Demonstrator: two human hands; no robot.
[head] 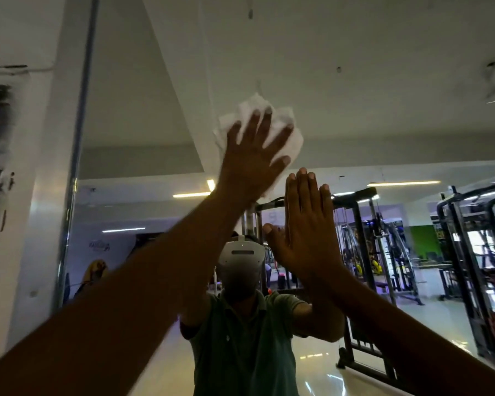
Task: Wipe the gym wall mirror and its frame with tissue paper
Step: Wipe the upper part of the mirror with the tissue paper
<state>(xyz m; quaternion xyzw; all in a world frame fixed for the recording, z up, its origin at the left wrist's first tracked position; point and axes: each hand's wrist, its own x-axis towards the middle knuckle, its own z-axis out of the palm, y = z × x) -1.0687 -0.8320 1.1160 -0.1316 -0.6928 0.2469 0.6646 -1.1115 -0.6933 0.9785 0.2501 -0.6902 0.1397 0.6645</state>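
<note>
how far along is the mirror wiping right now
Mid-job. In hand: the left hand presses the tissue paper flat on the upper mirror, while the right hand rests flat on the glass lower down. No area looks clearly finished. Left: the marks at upper right and the frame at the left edge.

Tissue paper (283, 130) between left hand (252, 158) and mirror (383, 110)

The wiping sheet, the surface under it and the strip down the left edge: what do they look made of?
The tissue paper: thin, matte white paper, crumpled and creased under the left hand. The mirror: glossy glass, since it reflects the ceiling, lights and gym machines; dark specks show on it. The frame: a slim strip with a faint sheen, probably metal, though painted plastic cannot be ruled out.
</note>
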